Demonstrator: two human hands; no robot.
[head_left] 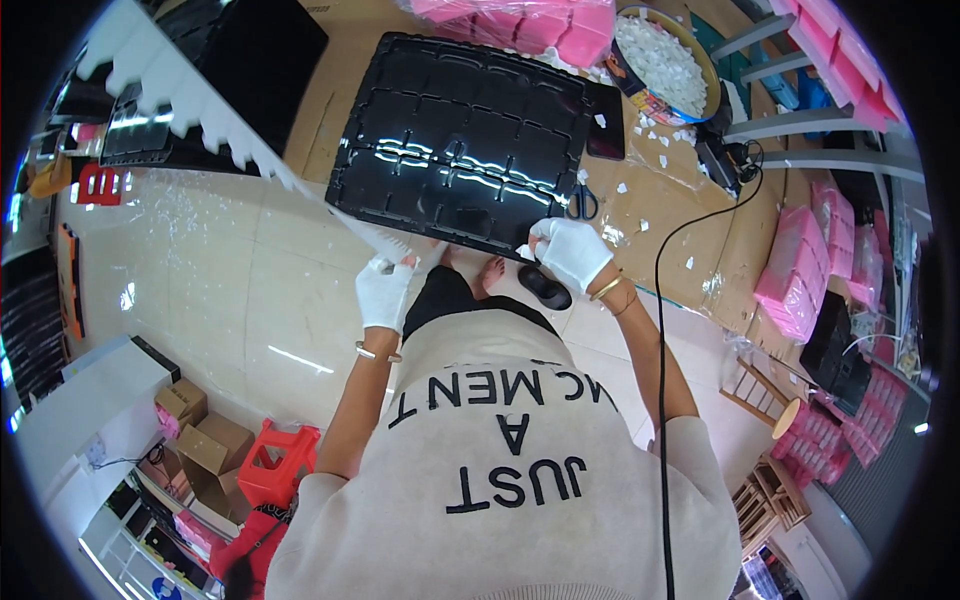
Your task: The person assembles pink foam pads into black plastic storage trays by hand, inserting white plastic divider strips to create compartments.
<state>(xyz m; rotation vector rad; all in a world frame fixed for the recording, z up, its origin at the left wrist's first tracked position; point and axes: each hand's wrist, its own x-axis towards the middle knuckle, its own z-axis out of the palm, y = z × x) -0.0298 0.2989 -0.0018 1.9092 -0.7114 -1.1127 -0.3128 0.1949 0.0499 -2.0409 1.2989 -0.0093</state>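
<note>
Both my hands wear white gloves with some fingertips bare. My left hand [383, 290] is closed on the lower end of a long white strip with a notched edge [200, 100], which rises up and away to the far left. In front of me a glossy black plastic tray [460, 130] with moulded ridges lies on the cardboard-covered table. At its near right corner my right hand [572, 252] is closed in a pinch, with a small white piece [526, 252] by its fingertips. Dark-handled scissors [583, 203] and a black phone [605, 122] lie beside the tray.
A round tub of white scraps [660, 65] stands at the far right. Loose scraps dot the cardboard [640, 230], near a black power adapter [722, 155]. A black cable [662, 400] hangs close by my right arm. Stacked black trays [250, 70] stand at left, pink wrapped packs [795, 270] at right.
</note>
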